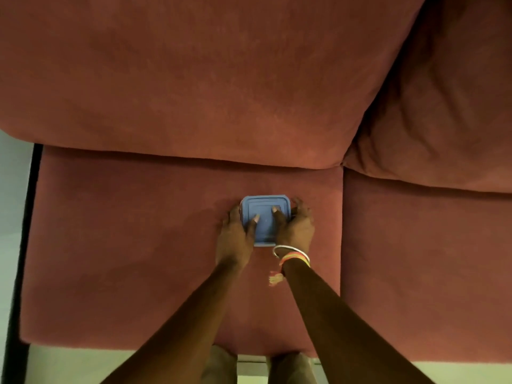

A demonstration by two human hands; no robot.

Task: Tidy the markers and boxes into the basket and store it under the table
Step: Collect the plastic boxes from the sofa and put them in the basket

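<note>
Blue lidded box [264, 221] sits flat on the left seat cushion [124, 245] of a red sofa [415, 259], near the back cushion [194, 79]. Left hand [235, 235] grips the box's left side, thumb on the lid. Right hand [297, 228] grips the right side, thumb also on the lid, fingers curled round the far corner. Bangles [291, 253] on the right wrist. Person's feet [220, 365] on the floor at the sofa's front edge.
</note>
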